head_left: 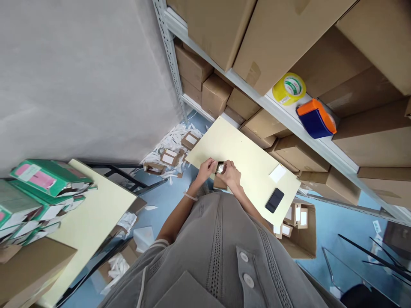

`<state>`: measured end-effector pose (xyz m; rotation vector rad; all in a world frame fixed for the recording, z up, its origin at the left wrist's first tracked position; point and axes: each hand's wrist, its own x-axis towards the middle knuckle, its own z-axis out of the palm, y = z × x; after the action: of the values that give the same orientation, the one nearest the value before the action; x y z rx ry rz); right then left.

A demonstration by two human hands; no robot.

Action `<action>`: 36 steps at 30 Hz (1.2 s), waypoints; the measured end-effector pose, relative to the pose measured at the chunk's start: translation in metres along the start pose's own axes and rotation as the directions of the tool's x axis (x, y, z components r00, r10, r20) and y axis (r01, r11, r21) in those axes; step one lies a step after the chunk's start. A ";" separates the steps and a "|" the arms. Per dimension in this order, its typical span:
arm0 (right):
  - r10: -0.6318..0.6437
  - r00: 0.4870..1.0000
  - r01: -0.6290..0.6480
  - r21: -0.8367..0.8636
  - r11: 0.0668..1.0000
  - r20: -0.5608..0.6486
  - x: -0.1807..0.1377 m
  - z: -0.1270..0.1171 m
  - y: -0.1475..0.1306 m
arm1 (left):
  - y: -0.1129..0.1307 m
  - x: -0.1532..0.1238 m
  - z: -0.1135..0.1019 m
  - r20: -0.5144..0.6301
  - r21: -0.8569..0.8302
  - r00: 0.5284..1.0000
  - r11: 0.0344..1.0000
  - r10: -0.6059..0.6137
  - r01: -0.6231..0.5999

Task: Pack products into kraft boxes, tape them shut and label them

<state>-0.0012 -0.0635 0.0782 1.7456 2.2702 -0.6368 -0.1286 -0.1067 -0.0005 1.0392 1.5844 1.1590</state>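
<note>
**A:** Beyond the table's far edge, what fills the view?

**B:** A metal shelf rack [289,119] stacked with big brown cartons [279,38]. In front of it is the pale yellow table [244,154], set at an angle to the rack. A second table [93,214] of the same colour is well apart to the left, with green boxes [41,175] piled on it.

**A:** And smaller things?

**B:** An open carton [305,239] sits on the blue floor [167,201] just past the table's near right corner. An orange and blue tape dispenser [316,118] and a yellow tape roll [289,88] sit on the rack's shelf. On the table, a dark phone [275,200] lies near that same corner, and a white card [278,173] lies by the right edge.

**A:** Where are the hands?

**B:** Together over the table's near edge. The left hand [205,169] and right hand [231,174] meet there, fingers curled inward.

**A:** Holding what?

**B:** Each grip is closed narrowly on one small shiny thing [221,167], held between both sets of fingertips. A small brown box [220,184] is just below them at the near edge, partly hidden by the right hand.

**A:** How does the shiny thing look?

**B:** It looks round and silvery, with a dark rim and a bright glint. It is too small to make out more.
</note>
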 end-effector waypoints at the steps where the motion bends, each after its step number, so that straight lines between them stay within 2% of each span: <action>1: -0.011 1.000 0.011 -0.014 1.000 -0.001 0.001 0.003 -0.002 | -0.001 -0.002 -0.002 -0.010 -0.006 1.000 1.000 -0.001 0.001; 5: -0.113 0.994 0.113 0.019 0.993 0.002 -0.002 0.004 -0.002 | -0.004 -0.005 -0.008 -0.037 0.003 0.999 1.000 -0.012 0.012; 8: -0.197 0.979 0.205 0.185 0.961 -0.061 -0.008 -0.002 0.010 | -0.003 -0.005 -0.010 -0.067 0.022 0.997 0.999 -0.022 0.024; 11: -0.118 0.957 0.212 0.360 0.909 -0.266 -0.011 -0.008 0.034 | 0.000 -0.009 -0.014 -0.037 -0.010 0.998 0.998 -0.060 0.059; 13: -0.028 0.938 0.183 0.424 0.887 -0.346 -0.012 -0.008 0.051 | 0.002 -0.013 -0.017 0.028 -0.055 0.998 0.997 -0.060 0.061; 15: -0.035 0.951 0.178 0.452 0.874 -0.306 -0.011 -0.005 0.066 | 0.003 -0.018 -0.021 0.110 -0.045 0.994 0.999 0.000 0.005; 17: -0.137 0.972 0.213 0.467 0.858 -0.192 -0.012 0.001 0.075 | 0.002 -0.022 -0.025 0.198 0.026 0.975 0.993 0.104 -0.111; 19: -0.237 0.965 0.262 0.479 0.838 -0.113 -0.013 0.008 0.079 | 0.000 -0.026 -0.026 0.270 0.091 0.944 0.971 0.188 -0.219; 22: -0.302 0.947 0.317 0.457 0.831 -0.107 -0.017 0.016 0.080 | -0.005 -0.028 -0.024 0.308 0.141 0.927 0.954 0.213 -0.266; 32: -0.339 0.934 0.357 0.307 0.882 -0.114 -0.021 0.020 0.073 | 0.000 -0.027 -0.012 0.254 0.169 0.956 0.966 0.149 -0.195; 36: -0.267 0.950 0.310 0.405 0.860 -0.161 -0.014 0.025 0.069 | 0.004 -0.025 -0.006 0.102 0.178 0.984 0.970 0.148 -0.164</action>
<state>0.0660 -0.0725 0.0477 1.6384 2.6461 -1.2154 -0.1276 -0.1305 0.0092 1.3398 1.5856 1.0674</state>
